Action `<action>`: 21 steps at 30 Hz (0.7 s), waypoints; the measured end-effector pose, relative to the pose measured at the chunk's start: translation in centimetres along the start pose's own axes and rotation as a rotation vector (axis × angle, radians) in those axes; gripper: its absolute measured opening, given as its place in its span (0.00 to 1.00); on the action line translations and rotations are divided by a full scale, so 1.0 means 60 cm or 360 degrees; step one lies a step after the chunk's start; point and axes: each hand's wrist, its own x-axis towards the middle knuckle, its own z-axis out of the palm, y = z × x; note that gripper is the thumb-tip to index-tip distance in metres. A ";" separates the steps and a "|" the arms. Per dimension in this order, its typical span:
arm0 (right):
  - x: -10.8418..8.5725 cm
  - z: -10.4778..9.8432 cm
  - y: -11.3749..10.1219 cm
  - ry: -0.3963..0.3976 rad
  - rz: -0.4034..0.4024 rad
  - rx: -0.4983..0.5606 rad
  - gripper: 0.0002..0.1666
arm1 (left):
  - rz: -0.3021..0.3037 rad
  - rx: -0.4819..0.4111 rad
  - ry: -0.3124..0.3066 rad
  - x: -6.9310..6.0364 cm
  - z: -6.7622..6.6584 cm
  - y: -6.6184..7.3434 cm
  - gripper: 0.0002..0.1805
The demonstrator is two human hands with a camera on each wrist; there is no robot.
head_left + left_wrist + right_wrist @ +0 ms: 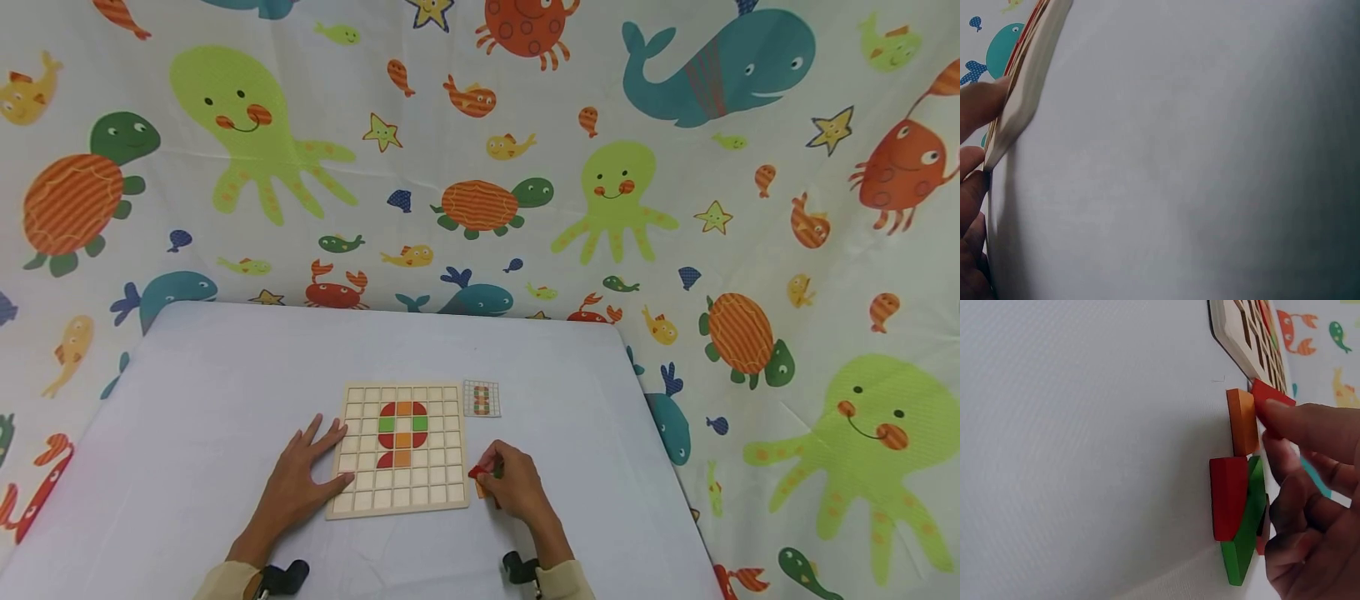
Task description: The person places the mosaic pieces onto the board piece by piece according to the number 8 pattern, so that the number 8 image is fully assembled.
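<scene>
A wooden grid board (442, 492) lies on the white table, with red, orange and green tiles (403, 439) set in its middle cells. My left hand (296, 475) rests at the board's left side, fingers spread; its thumb (982, 106) touches the board's edge. Just off the board's right side, my right hand (513, 483) pinches a red piece (1266, 400) between thumb and finger. Under and beside that hand lie loose blocks: an orange block (1243, 422), a red block (1229, 497) and a green block (1244, 531). Another piece behind them is partly hidden.
A small pattern card (482, 399) showing a coloured grid figure lies beside the board's upper right corner. The white table (225, 375) reaches back to a curtain (480, 275) printed with sea animals. Dark wrist-worn devices (285, 577) sit at both sleeves.
</scene>
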 end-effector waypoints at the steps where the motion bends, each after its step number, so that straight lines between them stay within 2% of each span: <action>1: 0.001 -0.001 0.001 0.0008 -0.0015 0.0032 0.11 | -0.0003 -0.0005 -0.0003 0.000 0.000 0.000 0.45; 6: 0.008 0.001 -0.003 0.0104 -0.0119 0.0157 0.11 | -0.0048 -0.0015 -0.0051 0.003 -0.002 0.000 0.46; 14: 0.025 0.026 -0.036 0.0290 -0.0190 0.0318 0.08 | -0.0095 -0.0019 -0.0102 0.004 -0.005 0.001 0.47; 18: 0.033 0.044 -0.054 0.0342 -0.0260 0.0316 0.07 | -0.0112 -0.0012 -0.0114 0.004 -0.005 0.000 0.48; 21: 0.037 0.062 -0.065 0.0351 -0.0271 0.0239 0.08 | -0.0116 -0.0012 -0.0120 0.005 -0.005 0.000 0.48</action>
